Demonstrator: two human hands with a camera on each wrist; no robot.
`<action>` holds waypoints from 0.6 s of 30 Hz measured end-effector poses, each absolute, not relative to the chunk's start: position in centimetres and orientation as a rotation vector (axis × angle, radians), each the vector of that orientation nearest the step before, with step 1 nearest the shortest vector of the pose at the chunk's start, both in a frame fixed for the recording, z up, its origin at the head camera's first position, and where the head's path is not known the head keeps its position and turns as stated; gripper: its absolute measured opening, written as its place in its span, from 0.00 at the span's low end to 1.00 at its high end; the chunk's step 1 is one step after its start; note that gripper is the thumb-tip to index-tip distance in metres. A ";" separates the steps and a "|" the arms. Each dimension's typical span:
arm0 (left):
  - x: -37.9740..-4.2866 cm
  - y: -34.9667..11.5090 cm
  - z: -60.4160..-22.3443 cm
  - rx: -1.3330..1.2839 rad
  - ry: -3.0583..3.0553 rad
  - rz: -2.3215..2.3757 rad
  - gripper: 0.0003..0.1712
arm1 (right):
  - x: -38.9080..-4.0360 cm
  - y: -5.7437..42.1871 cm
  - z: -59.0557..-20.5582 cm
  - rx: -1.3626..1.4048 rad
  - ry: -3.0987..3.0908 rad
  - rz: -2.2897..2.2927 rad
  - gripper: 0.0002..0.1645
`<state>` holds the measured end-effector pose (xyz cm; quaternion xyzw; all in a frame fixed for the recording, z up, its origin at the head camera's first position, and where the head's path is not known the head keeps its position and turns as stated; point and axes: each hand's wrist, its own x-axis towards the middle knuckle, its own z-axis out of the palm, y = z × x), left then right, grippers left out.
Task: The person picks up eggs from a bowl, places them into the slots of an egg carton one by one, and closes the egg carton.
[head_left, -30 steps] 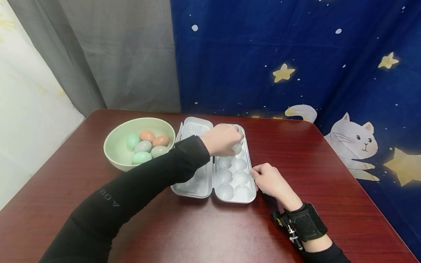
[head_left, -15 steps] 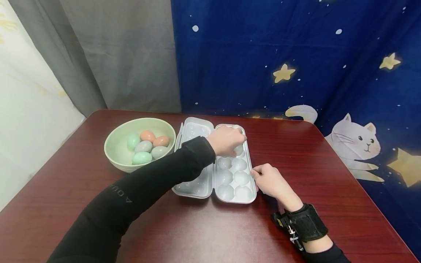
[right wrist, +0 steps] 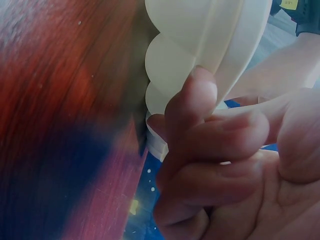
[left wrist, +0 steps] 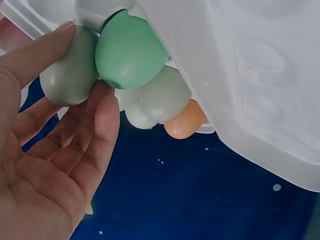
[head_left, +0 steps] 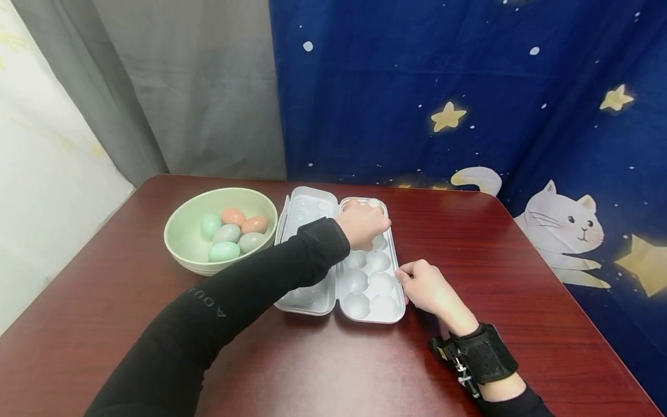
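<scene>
Grey-green egg (left wrist: pixel 70 67) over the far half of the white carton (head_left: pixel 369 292), and we see the left hand (head_left: pixel 363 225) pinching it beside a mint egg (left wrist: pixel 130 52)! Our right hand (head_left: pixel 424 284) pinches the carton's right rim. Left of the carton, we spot six eggs (head_left: pixel 227 233) in a bowl (head_left: pixel 182 231) on the counter (head_left: pixel 312 365).

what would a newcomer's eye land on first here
Probably the blue curtain behind the table, with its gold stars and pale cat at the right. Next, perhaps, the green bowl of pastel eggs on the table's left. Then the open white box beside it, where the left hand holds a grey egg over the far half and the right hand grips the right edge.
</scene>
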<state>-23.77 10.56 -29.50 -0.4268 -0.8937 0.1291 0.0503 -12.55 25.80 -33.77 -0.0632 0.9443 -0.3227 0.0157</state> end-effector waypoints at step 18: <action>-24.1 11.3 -30.1 -1.422 -2.628 0.388 0.14 | -12.7 26.0 -34.1 -0.221 2.952 -0.980 0.21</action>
